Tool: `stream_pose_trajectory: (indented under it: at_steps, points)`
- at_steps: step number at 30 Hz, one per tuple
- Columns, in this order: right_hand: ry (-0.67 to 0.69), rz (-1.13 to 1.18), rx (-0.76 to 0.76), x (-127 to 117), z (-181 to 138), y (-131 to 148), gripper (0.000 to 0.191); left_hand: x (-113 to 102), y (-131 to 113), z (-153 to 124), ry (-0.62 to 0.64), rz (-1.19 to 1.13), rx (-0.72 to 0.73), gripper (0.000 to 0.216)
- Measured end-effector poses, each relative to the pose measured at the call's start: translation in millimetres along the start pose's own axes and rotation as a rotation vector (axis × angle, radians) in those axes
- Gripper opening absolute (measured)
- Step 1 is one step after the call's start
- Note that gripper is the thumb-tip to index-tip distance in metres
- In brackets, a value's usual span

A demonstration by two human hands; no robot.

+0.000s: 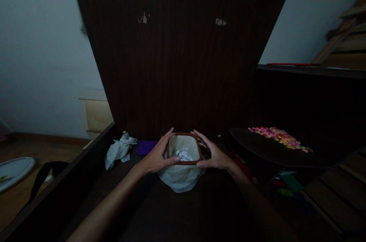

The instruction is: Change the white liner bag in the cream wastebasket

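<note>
A small square bin with a brown rim (185, 134) stands on the dark desk surface, in front of the upright dark panel. A whitish plastic bag (180, 179) lines it and bulges out below the rim. Crumpled paper (183, 155) with dark marks lies inside. My left hand (160, 154) holds the rim's left side, thumb at the front corner and fingers toward the back. On the opposite side my right hand (213, 154) grips the rim the same way. The bin's outer walls are hidden by the bag and hands.
At the left lie a crumpled white plastic bag (120, 151) and a purple flat item (145, 148). A raised board (65, 181) edges the surface. To the right, a dark rounded shelf (248, 145) bears a colourful beaded or petal-like strip (278, 137).
</note>
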State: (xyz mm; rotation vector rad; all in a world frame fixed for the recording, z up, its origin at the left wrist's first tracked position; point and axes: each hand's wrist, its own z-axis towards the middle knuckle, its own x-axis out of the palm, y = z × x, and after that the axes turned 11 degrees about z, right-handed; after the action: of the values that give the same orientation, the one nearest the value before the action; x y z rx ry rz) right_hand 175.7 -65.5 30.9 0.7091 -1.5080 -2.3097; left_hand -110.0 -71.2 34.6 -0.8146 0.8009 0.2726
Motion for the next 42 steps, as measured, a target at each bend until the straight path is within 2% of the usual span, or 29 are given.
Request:
stream_pose_trajectory:
  at_steps: [18,26,42]
  points:
    - [0.012,0.119,0.017,5,-3,-3,0.108,8,9,-1,-0.027,-0.009,0.024,0.089]
    - [0.010,0.124,0.037,5,-4,-3,0.108,11,11,-1,-0.043,-0.035,0.020,0.092]
    - [0.056,0.142,0.017,5,-1,-4,0.109,31,19,-4,-0.159,-0.086,0.058,0.091]
